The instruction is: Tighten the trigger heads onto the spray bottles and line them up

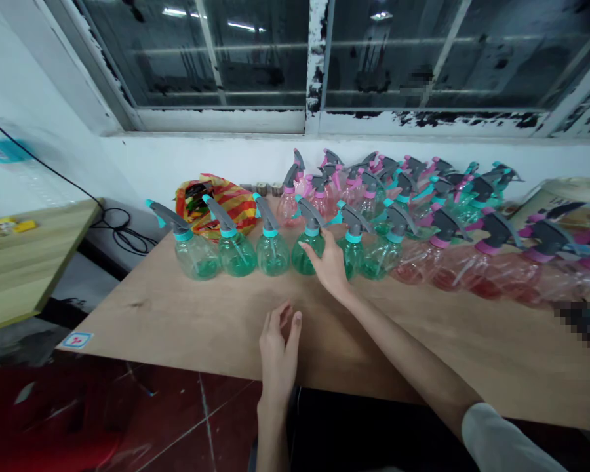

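Right hand (330, 267) open, fingers resting on a green plastic spray bottle (305, 257) at 12 o'clock, left hand (279, 344) loosely curled and empty above a wooden surface (187, 314), pink spray bottles (452, 269) at 2 o'clock

place: workshop-like workroom | signs: rows of green and pink plastic spray bottles (233, 252) on a bare plywood table (187, 314) | chipped white-painted window frame (221, 120) | dark red tiled floor (187, 419)
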The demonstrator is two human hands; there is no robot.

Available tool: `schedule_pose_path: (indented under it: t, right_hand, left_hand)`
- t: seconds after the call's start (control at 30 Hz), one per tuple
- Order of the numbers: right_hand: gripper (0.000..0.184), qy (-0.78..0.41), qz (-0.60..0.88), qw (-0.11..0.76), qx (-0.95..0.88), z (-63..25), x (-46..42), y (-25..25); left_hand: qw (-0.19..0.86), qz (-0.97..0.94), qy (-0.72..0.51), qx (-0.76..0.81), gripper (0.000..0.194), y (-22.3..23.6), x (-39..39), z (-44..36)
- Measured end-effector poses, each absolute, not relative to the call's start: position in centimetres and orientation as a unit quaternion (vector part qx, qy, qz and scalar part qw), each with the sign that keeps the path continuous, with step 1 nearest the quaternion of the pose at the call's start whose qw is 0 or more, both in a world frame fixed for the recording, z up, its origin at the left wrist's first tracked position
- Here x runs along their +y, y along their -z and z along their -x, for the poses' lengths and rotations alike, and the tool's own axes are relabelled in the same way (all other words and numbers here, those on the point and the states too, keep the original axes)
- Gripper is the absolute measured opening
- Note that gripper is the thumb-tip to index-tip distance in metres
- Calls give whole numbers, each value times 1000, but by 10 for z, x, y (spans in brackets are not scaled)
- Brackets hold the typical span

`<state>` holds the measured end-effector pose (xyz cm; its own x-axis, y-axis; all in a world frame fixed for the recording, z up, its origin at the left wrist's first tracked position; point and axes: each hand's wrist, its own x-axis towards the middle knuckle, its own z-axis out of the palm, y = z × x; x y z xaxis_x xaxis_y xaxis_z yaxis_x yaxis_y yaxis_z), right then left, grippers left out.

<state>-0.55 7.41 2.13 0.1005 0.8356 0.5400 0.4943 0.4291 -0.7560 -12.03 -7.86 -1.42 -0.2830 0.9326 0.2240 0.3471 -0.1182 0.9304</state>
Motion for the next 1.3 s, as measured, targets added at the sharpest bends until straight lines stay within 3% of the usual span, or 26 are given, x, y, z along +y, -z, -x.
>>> schedule_pose_path:
  t: [0.33, 0.53, 0.7, 0.9, 1.3]
  right_hand:
    - [54, -200, 473, 555, -654, -10, 32, -38]
    - [20, -202, 489, 536, -658, -55, -3, -46]
    - [35, -121, 582, 522, -612, -92, 4, -45]
    - [60, -67, 639, 445, -624, -84, 37, -38]
    - [56, 0, 664, 344, -664, -79, 8, -35]
  left_hand:
    - [296, -546, -503, 601, 33, 12, -74, 114]
    - [307, -555, -494, 595, 35, 13, -70, 105]
    - [313, -561, -488, 591, 34, 13, -68, 97]
    - [312, -559, -483, 597, 35, 8, -71, 92]
    - [295, -583, -468, 594, 35, -6, -80, 73]
